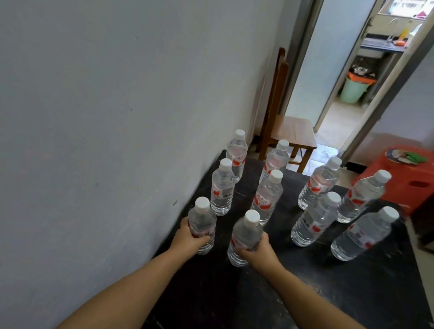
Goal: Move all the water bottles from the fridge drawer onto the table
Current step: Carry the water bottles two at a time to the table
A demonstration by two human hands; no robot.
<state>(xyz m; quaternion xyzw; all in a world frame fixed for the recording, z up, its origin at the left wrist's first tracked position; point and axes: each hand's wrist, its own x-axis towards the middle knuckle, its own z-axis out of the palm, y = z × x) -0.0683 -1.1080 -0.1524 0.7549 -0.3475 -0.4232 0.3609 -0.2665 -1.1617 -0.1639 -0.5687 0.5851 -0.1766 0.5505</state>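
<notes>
Our hands hide part of two bottles. We cannot read the red labels; they are blurry.

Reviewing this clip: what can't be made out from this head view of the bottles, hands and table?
- Fridge drawer: not in the head view, so bottles left in it cannot be counted.
- Left hand and right hand: each grips a bottle; whether the bottle bases touch the table is unclear.
- Bottle labels: text blurred, too small to read.
- Table: near edge cut off by the frame.
</notes>
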